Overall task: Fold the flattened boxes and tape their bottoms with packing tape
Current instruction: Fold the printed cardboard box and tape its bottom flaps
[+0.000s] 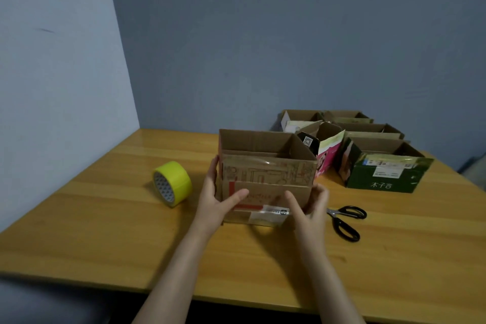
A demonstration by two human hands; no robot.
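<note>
Brown cardboard box [265, 179], upright and open-topped, with glossy clear tape and red print on its near face, stands mid-way across the shiny wooden table [105, 231]; the left hand [218, 200] wraps its left edge, thumb on the front, and the right hand [310, 208] grips its lower right corner. Near its left a yellow tape roll [172, 187] rests on its curved rim, black-handled scissors [344, 221] lie just right of the right hand, and behind to the right crowd a pink printed box [327, 155], a dark green box [386, 179] and more open cartons [368, 129] by the blue-grey wall [263, 47]. The widest stretch of wood lies between the box and the table's near edge.
</note>
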